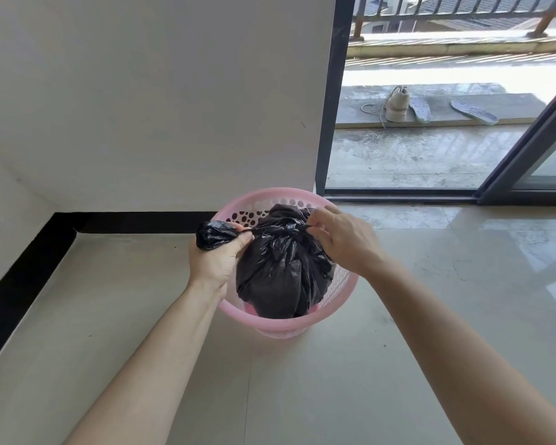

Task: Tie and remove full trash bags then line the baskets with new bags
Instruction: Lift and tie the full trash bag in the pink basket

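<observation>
Black crinkled plastic trash bag (280, 271): seated in pink perforated plastic basket (272, 326) on floor (334, 387). Left grip (215, 256) fisted round bunched tail (214, 238), held out leftward; right grip (344, 242) pinches opposite tail at knot (291, 232). Strand axis left–right.

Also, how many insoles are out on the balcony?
2: first insole beside the shoe, second insole farther right on the same ledge. Others could be out of view.
</observation>
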